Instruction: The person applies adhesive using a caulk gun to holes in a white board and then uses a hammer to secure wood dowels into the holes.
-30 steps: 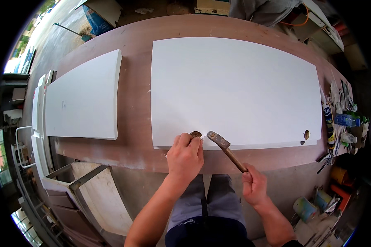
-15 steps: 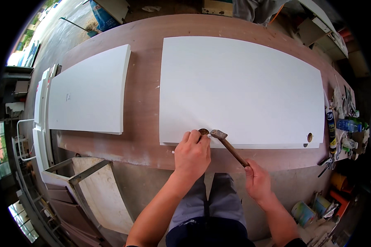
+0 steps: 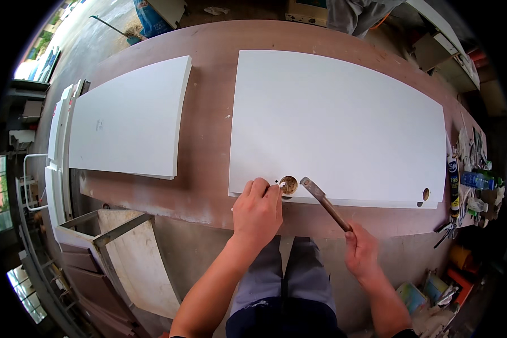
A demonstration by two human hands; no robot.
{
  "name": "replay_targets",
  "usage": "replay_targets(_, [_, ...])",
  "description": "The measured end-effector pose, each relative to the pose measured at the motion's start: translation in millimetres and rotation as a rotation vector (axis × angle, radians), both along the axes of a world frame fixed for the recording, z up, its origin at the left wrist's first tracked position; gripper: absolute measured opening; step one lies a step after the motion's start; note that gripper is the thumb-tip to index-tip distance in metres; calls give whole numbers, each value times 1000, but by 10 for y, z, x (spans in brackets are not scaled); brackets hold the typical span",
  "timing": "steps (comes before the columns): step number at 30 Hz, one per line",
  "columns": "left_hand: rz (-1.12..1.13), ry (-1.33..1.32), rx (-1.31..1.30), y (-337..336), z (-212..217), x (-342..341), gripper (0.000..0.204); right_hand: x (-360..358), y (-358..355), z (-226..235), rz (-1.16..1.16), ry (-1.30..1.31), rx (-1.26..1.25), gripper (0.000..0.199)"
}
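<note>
A large white panel lies flat on a reddish-brown worktable. By its near edge is a round recess with a rough brown bottom, and a small dark hole sits to the left of it. My left hand is closed in a pinch at the recess's left rim. A small white piece shows at its fingertips, too small to name exactly. My right hand grips the wooden handle of a hammer. The hammer's head is over the panel, right of the recess and apart from my left fingers.
Another white panel lies on the left. At the panel's right corner is a second recess. Beyond it stand a sealant tube, a plastic bottle and clutter. A metal-framed cart stands near left; buckets sit lower right.
The hammer's head has moved right, away from my left fingers. My left hand has shifted off the recess toward its left rim, exposing more of it. The view has shifted slightly.
</note>
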State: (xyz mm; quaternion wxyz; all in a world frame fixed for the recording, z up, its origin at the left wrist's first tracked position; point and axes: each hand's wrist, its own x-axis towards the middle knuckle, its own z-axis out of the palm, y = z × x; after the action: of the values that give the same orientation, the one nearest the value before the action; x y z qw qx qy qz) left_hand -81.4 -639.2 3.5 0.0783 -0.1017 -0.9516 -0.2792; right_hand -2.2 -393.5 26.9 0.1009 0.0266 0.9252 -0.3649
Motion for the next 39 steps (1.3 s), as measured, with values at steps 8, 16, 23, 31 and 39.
replay_targets(8, [50,-29,20,-80,6,32,3,-40,-180,253,-59,-28,-93,20])
replay_targets(16, [56,-57,16,-70,-12,2,2,-37,-379,101,25,79,-139,20])
replay_targets(23, [55,-105,-24,-99,10,-5,4,-128,-372,210,64,85,-135,23])
replay_targets(31, [127,-195,53,-193,92,34,5,-101,-321,159,-8,70,-191,22])
replay_targets(39, [172,-282,175,-384,107,423,9,-109,-481,146,45,56,2,21])
